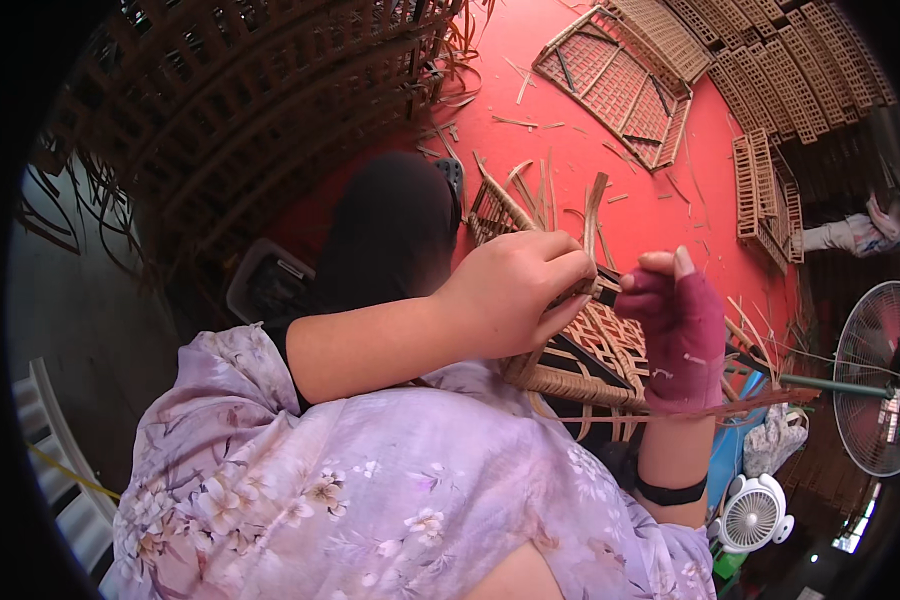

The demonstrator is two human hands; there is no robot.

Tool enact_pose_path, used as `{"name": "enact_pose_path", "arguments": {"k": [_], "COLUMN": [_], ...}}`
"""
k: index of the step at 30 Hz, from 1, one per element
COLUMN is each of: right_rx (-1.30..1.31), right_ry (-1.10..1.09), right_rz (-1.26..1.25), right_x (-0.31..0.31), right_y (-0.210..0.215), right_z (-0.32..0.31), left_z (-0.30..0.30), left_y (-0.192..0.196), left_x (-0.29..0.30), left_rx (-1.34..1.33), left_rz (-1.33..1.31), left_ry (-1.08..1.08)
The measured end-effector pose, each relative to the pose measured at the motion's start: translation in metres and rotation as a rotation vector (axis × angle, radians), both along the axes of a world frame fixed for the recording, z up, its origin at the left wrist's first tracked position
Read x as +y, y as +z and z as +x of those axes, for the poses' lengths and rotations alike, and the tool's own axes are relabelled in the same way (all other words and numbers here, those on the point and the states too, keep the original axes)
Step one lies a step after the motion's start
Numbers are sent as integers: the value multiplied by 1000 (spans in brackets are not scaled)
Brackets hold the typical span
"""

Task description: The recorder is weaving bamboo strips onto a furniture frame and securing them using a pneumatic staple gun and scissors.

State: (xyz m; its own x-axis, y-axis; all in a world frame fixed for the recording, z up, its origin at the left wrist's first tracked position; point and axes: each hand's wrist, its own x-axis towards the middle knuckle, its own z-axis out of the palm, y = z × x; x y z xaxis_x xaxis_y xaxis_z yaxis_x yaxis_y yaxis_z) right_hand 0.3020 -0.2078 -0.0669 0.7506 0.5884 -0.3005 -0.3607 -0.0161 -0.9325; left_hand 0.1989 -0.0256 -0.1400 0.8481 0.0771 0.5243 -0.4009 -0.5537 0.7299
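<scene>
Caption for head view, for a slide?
Left hand gripping a woven wicker piece, magenta-gloved right hand close by; loose strips on red floor.

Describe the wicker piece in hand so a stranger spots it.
From the red floor, look down to the lavender floral garment. Beyond it, gripped by the left hand, is the tan wicker piece. Unlike the wicker frame farther off, it bristles with loose strips.

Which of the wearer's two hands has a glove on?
The right hand: it wears a dark pink glove, whereas the left hand is bare.
</scene>
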Motion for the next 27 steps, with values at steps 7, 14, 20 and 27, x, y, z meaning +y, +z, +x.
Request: {"name": "enact_pose_path", "arguments": {"k": [7,14,20,27], "right_rx": [-43,-111,-254,-250], "right_ry": [66,128,152,203], "right_rz": [-376,-165,-374,-363], "right_x": [-20,-11,-10,-14], "right_y": [-52,-88,-96,-93], "right_z": [-41,-41,-45,-45], "left_z": [5,13,6,15], "left_y": [6,9,4,-6], "left_x": [-3,10,-1,-6], "left_rx": [1,191,344,32], "left_rz": [99,105,-90,-53], "left_ry": [-10,-176,-194,-317]}}
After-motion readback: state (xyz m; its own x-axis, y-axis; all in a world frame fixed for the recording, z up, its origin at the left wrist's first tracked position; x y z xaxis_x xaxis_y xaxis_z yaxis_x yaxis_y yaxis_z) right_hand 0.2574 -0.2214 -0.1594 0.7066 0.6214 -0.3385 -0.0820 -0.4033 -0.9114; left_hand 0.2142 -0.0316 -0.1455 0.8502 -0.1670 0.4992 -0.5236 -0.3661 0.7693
